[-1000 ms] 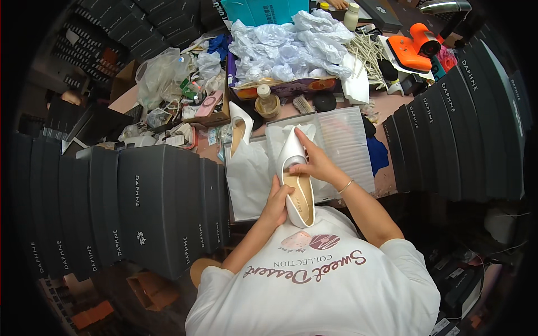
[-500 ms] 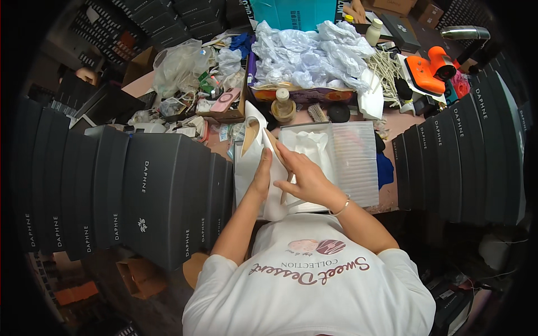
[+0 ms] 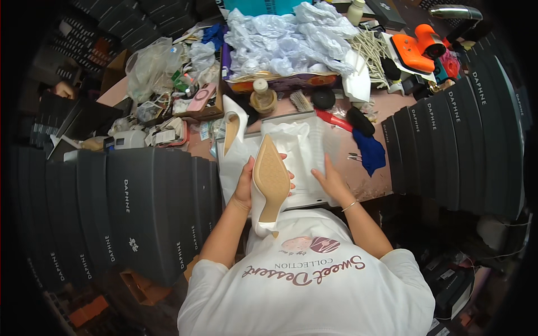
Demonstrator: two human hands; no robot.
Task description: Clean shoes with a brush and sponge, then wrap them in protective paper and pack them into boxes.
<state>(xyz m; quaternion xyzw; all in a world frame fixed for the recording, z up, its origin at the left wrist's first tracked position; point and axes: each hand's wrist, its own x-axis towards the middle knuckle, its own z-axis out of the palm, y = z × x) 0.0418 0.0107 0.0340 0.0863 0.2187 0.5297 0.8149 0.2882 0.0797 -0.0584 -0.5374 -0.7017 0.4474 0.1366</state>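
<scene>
A white pointed high-heeled shoe (image 3: 271, 173) is in my left hand (image 3: 245, 182), toe away from me and tan sole facing up. The fingers of that hand wrap around its middle. A second white shoe (image 3: 237, 122) lies on white paper at the left of an open shoebox (image 3: 291, 116), toe pointing away. Inside the box is crumpled white tissue (image 3: 294, 140). My right hand (image 3: 332, 182) is at the box's right edge, fingers stretched and thumb apart. It is against a translucent foam sheet (image 3: 327, 137), blurred and raised along that edge; whether it touches is unclear.
Stacks of dark shoeboxes (image 3: 143, 201) flank me, with more boxes (image 3: 465, 140) at right. Behind the box stand a glass bottle (image 3: 261, 95) and a carton of crumpled paper (image 3: 280, 47). Right of it lie a blue cloth (image 3: 369, 154), a black brush (image 3: 360, 121) and an orange tool (image 3: 414, 50).
The shoe has turned sole up in my left hand. My right hand has left it and moved right. The foam sheet has swung toward the box, uncovering the cloth and brush.
</scene>
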